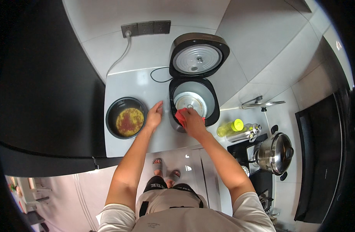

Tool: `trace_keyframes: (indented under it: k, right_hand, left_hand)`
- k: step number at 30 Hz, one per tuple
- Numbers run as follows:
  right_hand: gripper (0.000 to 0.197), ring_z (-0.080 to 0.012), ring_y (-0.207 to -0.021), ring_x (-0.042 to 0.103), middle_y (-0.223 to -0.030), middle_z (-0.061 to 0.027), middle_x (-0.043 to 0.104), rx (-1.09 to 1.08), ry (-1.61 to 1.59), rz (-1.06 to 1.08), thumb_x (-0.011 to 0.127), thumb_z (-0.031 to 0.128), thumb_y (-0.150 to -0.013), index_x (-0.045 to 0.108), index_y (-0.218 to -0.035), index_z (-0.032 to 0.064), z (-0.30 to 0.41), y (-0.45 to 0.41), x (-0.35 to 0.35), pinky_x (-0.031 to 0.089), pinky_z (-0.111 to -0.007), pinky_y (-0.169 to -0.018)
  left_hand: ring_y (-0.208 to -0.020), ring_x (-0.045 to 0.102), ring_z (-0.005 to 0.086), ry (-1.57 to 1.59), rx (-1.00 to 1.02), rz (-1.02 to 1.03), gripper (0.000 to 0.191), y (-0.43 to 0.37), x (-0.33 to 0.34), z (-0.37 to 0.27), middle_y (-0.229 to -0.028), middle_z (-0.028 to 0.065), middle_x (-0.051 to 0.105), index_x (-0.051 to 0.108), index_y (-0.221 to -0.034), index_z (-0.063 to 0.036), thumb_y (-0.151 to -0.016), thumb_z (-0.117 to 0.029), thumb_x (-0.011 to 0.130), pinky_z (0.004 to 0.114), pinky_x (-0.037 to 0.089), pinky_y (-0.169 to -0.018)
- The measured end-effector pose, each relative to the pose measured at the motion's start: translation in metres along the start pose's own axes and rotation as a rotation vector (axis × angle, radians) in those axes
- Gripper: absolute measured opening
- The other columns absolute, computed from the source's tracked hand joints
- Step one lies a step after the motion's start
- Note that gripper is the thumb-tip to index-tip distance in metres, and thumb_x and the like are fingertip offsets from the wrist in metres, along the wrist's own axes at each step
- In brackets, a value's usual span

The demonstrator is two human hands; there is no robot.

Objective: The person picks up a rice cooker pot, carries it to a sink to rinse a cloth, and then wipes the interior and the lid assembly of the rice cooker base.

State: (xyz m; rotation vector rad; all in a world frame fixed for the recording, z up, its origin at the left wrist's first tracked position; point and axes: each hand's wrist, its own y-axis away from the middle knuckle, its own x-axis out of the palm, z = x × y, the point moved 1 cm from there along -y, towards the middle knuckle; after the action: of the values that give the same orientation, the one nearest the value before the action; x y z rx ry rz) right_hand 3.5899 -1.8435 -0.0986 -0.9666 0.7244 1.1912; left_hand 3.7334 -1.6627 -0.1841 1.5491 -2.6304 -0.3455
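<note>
A rice cooker body (210,87) stands on the white counter with its lid (198,58) raised. Its inner pot is out, so the metal heating plate (194,100) at the bottom shows. My right hand (194,120) grips a red cloth (181,116) at the cooker's front rim, partly inside the opening. The black inner pot (110,116) sits on the counter to the left, holding yellow and reddish grains in liquid (129,121). Between pot and cooker, my left hand (154,116) hovers over or rests on the counter, fingers apart and holding nothing.
Right of the cooker are a yellow-green bottle (225,129) and a steel flask (238,136). A lidded steel pot (267,155) stands on the gas stove. One glass lid (263,104) is held by the wall. A cord (121,58) runs from the wall sockets (145,28). A tall dark cabinet (50,87) borders the left.
</note>
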Motion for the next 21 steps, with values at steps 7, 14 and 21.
trace_keyframes:
  k: [7, 14, 21]
  right_hand:
    - [0.038, -0.0382, -0.105, 0.063, -0.112, -0.0141, 0.067, 0.096, 0.074, -0.104, 0.070, 0.004, -0.086, 0.071, -0.123, 0.0108, -0.003, -0.083, 0.040, 0.056, -0.051, -0.086]
    - [0.042, -0.0371, -0.106, 0.066, -0.107, -0.0135, 0.069, -0.129, 0.155, 0.034, 0.071, 0.000, -0.082, 0.074, -0.123, 0.0114, 0.009, -0.048, 0.011, 0.058, -0.046, -0.088]
    - [0.037, -0.0360, -0.098, 0.066, -0.100, -0.0123, 0.069, -0.086, 0.124, -0.045, 0.070, 0.001, -0.082, 0.075, -0.117, 0.0114, -0.009, -0.053, 0.027, 0.058, -0.047, -0.081]
  left_hand:
    - [-0.145, 0.048, 0.0222, 0.178, -0.086, 0.043, 0.051, -0.049, 0.009, -0.029, -0.163, 0.0020, 0.051, 0.047, -0.162, -0.0160, -0.111, -0.013, 0.047, 0.042, 0.046, -0.107]
    - [-0.124, 0.062, 0.0241, -0.067, -0.099, 0.040, 0.052, -0.109, 0.017, -0.033, -0.144, 0.0056, 0.065, 0.055, -0.155, -0.0134, -0.107, -0.030, 0.062, 0.044, 0.054, -0.096]
    - [-0.098, 0.072, 0.0230, -0.027, -0.256, 0.147, 0.042, -0.125, 0.016, -0.051, -0.113, 0.0086, 0.075, 0.070, -0.139, -0.0085, -0.099, -0.020, 0.075, 0.043, 0.060, -0.079]
